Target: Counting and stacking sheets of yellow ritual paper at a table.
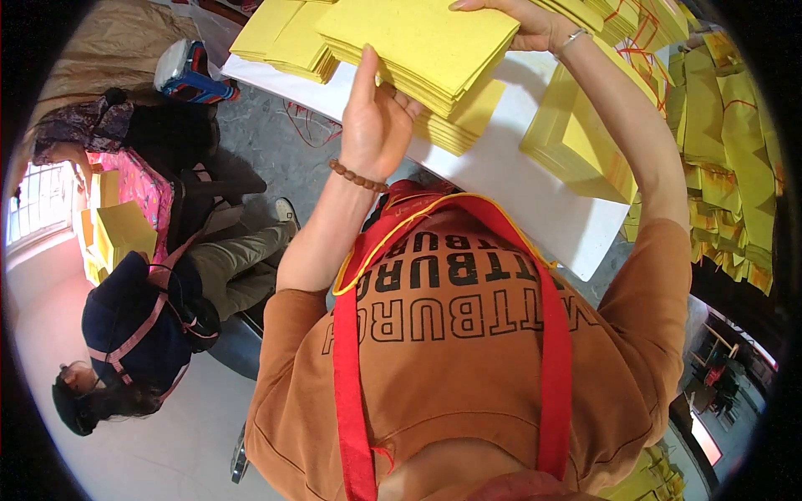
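My left hand [378, 125] grips the near left edge of a thick stack of yellow paper sheets [422, 46], thumb on top and fingers beneath. At its far right corner my right hand [535, 27] is closed on the same stack. Tilted a little, this stack is over another yellow paper stack [464, 121] that lies on the white table [568, 221]. Whether the two touch is hidden. Further yellow stacks [288, 37] sit just left of my hands, and a tall yellow pile [581, 134] stands under my right forearm.
Bundles tied with red string [647, 42] lie at the far right of the table. Beyond its right edge are many hanging or heaped yellow bundles [735, 150]. To my left a person [138, 321] sits by a pink-covered table [138, 192]. A blue and white container [190, 71] stands farther back.
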A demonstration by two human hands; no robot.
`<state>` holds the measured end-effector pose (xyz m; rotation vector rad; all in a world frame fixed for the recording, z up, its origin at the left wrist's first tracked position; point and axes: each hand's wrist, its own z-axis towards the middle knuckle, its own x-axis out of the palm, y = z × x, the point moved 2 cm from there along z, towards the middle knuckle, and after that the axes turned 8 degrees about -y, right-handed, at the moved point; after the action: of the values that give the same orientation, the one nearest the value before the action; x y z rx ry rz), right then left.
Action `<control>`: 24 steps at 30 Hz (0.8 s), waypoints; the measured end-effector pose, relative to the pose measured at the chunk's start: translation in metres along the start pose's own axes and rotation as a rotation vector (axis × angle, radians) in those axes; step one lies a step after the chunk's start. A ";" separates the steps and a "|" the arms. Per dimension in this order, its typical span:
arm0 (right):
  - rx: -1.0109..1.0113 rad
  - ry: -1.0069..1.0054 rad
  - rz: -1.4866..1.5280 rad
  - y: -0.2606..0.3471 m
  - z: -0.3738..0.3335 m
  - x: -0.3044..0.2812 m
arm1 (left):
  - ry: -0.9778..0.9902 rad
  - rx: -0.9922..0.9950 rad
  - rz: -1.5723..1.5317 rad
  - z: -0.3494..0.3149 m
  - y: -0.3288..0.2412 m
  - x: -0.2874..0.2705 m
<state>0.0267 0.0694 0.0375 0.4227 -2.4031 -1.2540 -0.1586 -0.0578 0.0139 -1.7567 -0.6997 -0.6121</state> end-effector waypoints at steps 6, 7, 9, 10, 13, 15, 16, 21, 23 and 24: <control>0.117 0.108 -0.022 -0.027 0.021 -0.037 | -0.054 -0.015 -0.016 -0.010 0.048 0.003; 0.096 0.165 -0.046 -0.031 0.024 -0.040 | -0.069 -0.007 -0.045 -0.009 0.055 0.003; 0.066 0.151 -0.080 -0.036 0.031 -0.039 | -0.081 0.016 -0.049 -0.010 0.064 0.001; 0.064 0.166 -0.110 -0.035 0.030 -0.037 | -0.116 0.035 -0.038 -0.010 0.066 0.000; 0.059 0.188 -0.159 -0.035 0.029 -0.034 | -0.147 0.059 -0.007 -0.007 0.070 -0.006; 0.054 0.190 -0.174 -0.036 0.028 -0.032 | -0.138 0.060 0.018 -0.006 0.073 -0.011; 0.030 0.204 -0.200 -0.037 0.026 -0.030 | -0.139 0.051 0.024 -0.005 0.074 -0.013; 0.010 0.160 -0.242 -0.046 0.026 -0.025 | -0.190 0.039 0.052 -0.007 0.079 -0.016; 0.016 0.150 -0.260 -0.049 0.022 -0.019 | -0.213 0.036 0.076 -0.008 0.077 -0.019; 0.017 0.146 -0.255 -0.051 0.023 -0.020 | -0.211 0.030 0.079 -0.008 0.077 -0.019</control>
<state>0.0374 0.0661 -0.0208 0.8186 -2.2916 -1.2578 -0.1167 -0.0862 -0.0481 -1.8286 -0.7756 -0.3645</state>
